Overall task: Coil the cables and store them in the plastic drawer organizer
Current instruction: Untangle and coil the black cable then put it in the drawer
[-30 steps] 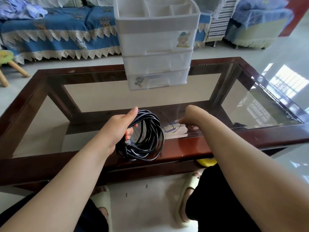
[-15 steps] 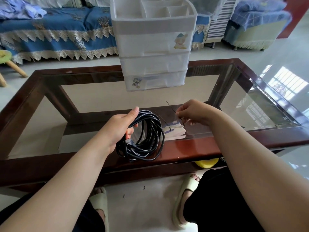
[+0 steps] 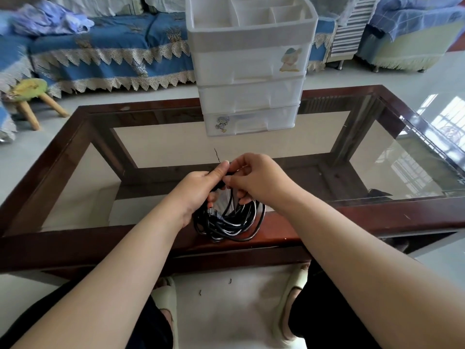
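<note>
A coiled black cable [image 3: 230,224] hangs over the near wooden edge of the glass table. My left hand [image 3: 201,187] grips the top of the coil. My right hand [image 3: 254,178] meets it from the right, fingers pinched at the coil's top, where a thin black twist tie [image 3: 216,155] sticks up above my left thumb. The white plastic drawer organizer [image 3: 251,79] stands at the table's far side, all three drawers shut, with open compartments on top.
The glass-topped table has a dark wooden frame [image 3: 75,243]. A blue-covered sofa [image 3: 113,54] and a small wooden stool [image 3: 30,96] stand beyond on the left, an armchair [image 3: 407,34] at the far right. My legs and sandals are under the near edge.
My right hand lifted a thin tie from the glass on the right and moved left to join my left hand at the top of the coil. The left hand kept holding the coil.
</note>
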Demonstrator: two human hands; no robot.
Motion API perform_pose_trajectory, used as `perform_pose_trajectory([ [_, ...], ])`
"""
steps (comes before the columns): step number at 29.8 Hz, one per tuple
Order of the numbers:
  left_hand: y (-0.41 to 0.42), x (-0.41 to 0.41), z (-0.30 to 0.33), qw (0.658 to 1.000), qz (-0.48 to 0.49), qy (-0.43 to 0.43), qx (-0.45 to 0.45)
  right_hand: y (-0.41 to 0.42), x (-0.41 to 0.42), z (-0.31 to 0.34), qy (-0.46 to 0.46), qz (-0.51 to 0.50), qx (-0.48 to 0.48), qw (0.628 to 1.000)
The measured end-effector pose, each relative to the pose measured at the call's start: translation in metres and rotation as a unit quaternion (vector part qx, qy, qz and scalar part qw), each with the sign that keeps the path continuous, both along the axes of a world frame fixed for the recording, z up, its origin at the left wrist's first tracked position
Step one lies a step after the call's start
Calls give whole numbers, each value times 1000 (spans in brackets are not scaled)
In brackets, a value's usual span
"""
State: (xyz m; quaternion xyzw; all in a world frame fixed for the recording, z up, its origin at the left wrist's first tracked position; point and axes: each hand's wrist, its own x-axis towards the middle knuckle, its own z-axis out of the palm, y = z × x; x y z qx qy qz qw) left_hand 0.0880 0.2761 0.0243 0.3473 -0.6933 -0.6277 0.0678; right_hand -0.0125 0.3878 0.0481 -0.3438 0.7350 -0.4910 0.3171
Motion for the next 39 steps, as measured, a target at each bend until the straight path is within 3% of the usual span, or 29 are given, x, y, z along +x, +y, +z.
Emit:
perform_pose_trajectory([
  [3,-2,0,0,1000,-14,5,12,-4,-3,-1,52,-4,15,999],
  [8,-4,7,8,997,-81,-13,11,3,-16,5,303,34,92,948],
  [12,0,16,15,991,-130,-1,12,8,-16,8,251,207,68,943],
  [14,2,20,19,990,-141,4,4,11,-9,5,232,230,74,942],
  [21,6,25,22,988,-150,14,-17,19,4,-11,350,180,16,919],
  [26,12,23,21,990,-141,3,-19,23,1,-20,358,165,-52,918],
  [33,25,19,12,990,10,85,-108,22,1,-22,451,97,-86,883],
  [39,33,24,10,973,39,160,-161,23,5,-22,467,76,-128,872],
])
